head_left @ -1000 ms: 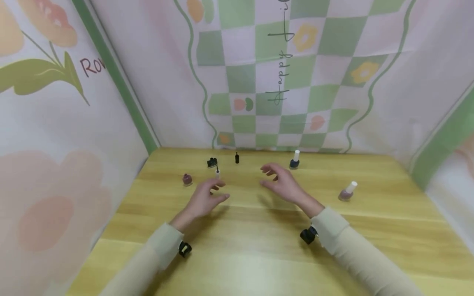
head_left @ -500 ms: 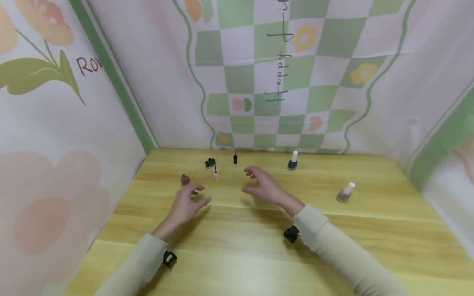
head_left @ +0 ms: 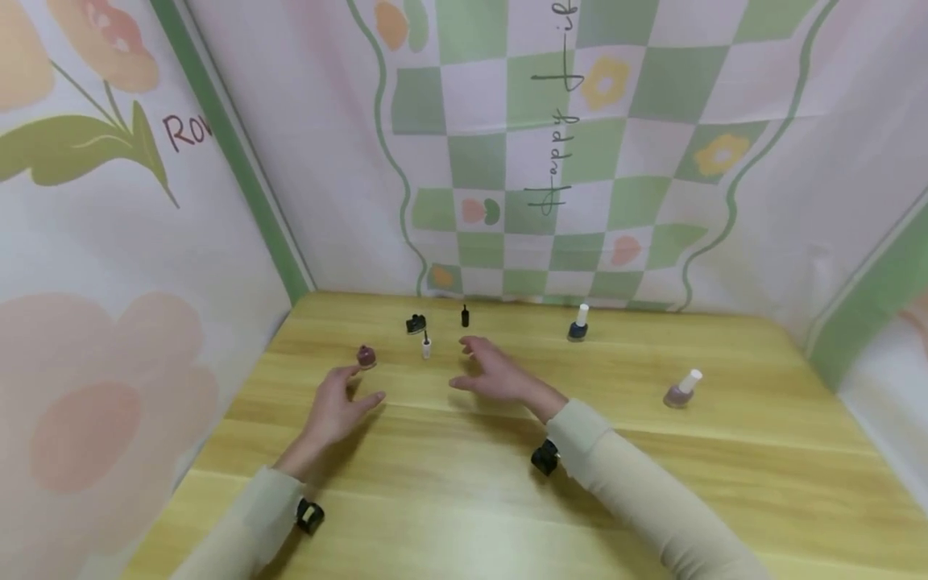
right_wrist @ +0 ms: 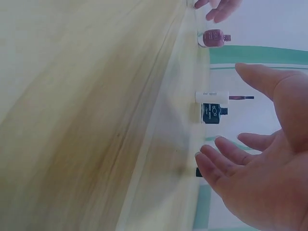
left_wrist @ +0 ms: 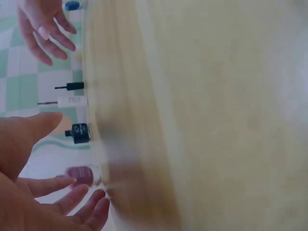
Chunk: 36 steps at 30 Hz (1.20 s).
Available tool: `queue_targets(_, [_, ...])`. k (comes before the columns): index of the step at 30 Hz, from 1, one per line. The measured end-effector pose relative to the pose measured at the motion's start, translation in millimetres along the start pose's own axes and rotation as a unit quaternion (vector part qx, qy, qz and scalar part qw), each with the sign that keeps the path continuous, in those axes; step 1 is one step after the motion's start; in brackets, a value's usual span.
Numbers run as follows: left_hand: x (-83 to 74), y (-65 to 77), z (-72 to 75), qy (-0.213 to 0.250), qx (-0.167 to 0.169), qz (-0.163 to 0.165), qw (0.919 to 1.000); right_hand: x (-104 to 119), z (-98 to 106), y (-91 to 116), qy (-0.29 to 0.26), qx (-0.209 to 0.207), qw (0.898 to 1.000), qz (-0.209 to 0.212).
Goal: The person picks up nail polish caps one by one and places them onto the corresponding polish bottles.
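- Landmark: white brush cap (head_left: 426, 348), standing brush-up on the table (head_left: 471, 499).
- Mauve bottle (head_left: 366, 357) is standing uncapped, left of the white brush cap.
- Left hand (head_left: 335, 411) is hovering left of the white brush cap, on its near side. Thumb and fingers apart, nothing held; fingertips near the mauve bottle, right wrist view showing a gap.
- Right hand (head_left: 496, 374) is hovering right of the white brush cap, thumb and fingers apart, nothing held.
- Black bottle (head_left: 416, 324) is standing uncapped behind-left of the white brush cap; black brush cap (head_left: 466, 316) behind-right.
- My call: for gripping the mauve bottle, be pinching low on the glass, neck up; tipping would be risking a spill.
- Be clearing the white brush cap; looks easy to topple.
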<state>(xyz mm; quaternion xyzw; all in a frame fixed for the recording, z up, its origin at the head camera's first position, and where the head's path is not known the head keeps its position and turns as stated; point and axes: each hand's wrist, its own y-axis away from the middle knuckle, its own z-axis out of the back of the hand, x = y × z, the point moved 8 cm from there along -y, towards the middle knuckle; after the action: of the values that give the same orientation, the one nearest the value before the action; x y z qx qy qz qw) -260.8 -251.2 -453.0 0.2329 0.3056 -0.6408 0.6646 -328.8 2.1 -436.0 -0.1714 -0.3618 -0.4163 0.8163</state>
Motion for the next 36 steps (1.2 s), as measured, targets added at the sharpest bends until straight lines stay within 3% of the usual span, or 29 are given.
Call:
queue_targets(5, [5.6, -9.8, 3.2, 0.004, 0.0, 0.018, 0.9998, -1.6, -3.3, -8.5, -0.013, -0.002, 1.0, -0.015])
queue_targets(11, [9.1, -22.9, 0.3, 0.031, 0.024, 0.044, 0.9982, -5.8, -8.1, -15.6, -0.056, -0.004, 0.997, -0.048])
queue_targets(21, [17.6, -38.2, -3.8, 0.09, 0.042, 0.103, 0.9897, -16.1, -16.7, -33.3, -0.142, -0.012, 0.986, -0.081])
queue_targets(36, [32.5, -49.3, 3.0, 0.153, 0.026, 0.14, 0.9779, -18.6, -24.3, -59.5, -0.19, -0.001, 0.977, -0.098])
